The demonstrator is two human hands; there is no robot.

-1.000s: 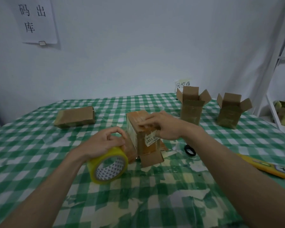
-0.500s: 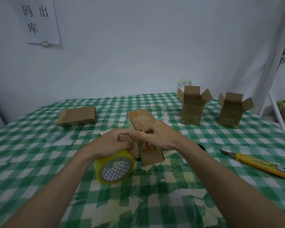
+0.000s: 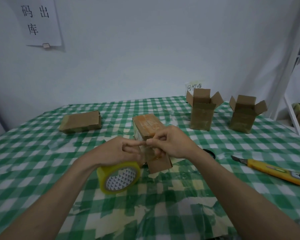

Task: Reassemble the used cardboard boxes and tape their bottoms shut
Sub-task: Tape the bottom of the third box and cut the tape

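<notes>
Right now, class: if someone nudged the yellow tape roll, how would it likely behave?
The tape roll stands on its round edge under the left hand, so it would probably roll. Its hollow core suggests it is light. The glossy tape may feel slippery.

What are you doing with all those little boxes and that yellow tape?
A person is taping up a cardboard box that stands bottom-up on the checked table. The left hand holds the tape roll while the right hand pinches at the strip by the box's near edge. Two open boxes stand at the back right, a flat box waits at the left, and a yellow knife lies nearby.
</notes>
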